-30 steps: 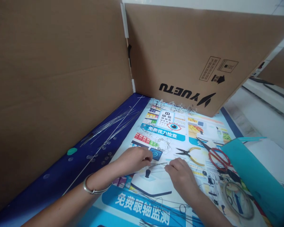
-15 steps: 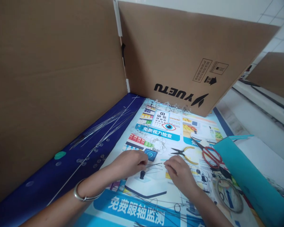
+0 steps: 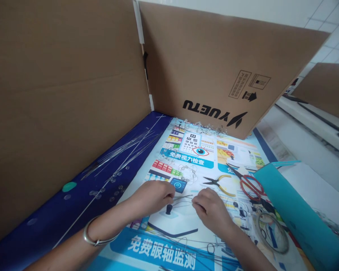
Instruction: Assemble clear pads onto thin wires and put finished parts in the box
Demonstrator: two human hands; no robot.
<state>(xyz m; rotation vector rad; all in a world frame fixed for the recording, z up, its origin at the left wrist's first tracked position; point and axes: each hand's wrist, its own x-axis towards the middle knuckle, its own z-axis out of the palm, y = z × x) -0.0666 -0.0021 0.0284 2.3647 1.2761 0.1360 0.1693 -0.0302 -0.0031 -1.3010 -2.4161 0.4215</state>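
Note:
My left hand (image 3: 156, 195), with a silver bangle on its wrist, pinches thin wires (image 3: 183, 197) whose ends stick out to the right. Close by on the right, my right hand (image 3: 210, 206) has its fingers pressed together near the wire ends; what it grips is too small to make out. Beyond the hands lie yellow-handled pliers (image 3: 220, 184), red-handled scissors (image 3: 250, 184) and a small cluster of clear beads with wire (image 3: 188, 172). More loose wires (image 3: 186, 246) are spread below the hands on the printed sheet.
Cardboard panels (image 3: 64, 75) stand at the left and back. Clear beads (image 3: 113, 184) and long wires (image 3: 121, 148) lie on the blue strip, with a green disc (image 3: 69, 186). A wire coil (image 3: 285, 241) and a teal box (image 3: 299, 207) are at the right.
My right hand has moved slightly left and down, nearer the wire ends. My left hand has hardly moved and still pinches the wires. The view has shifted a little.

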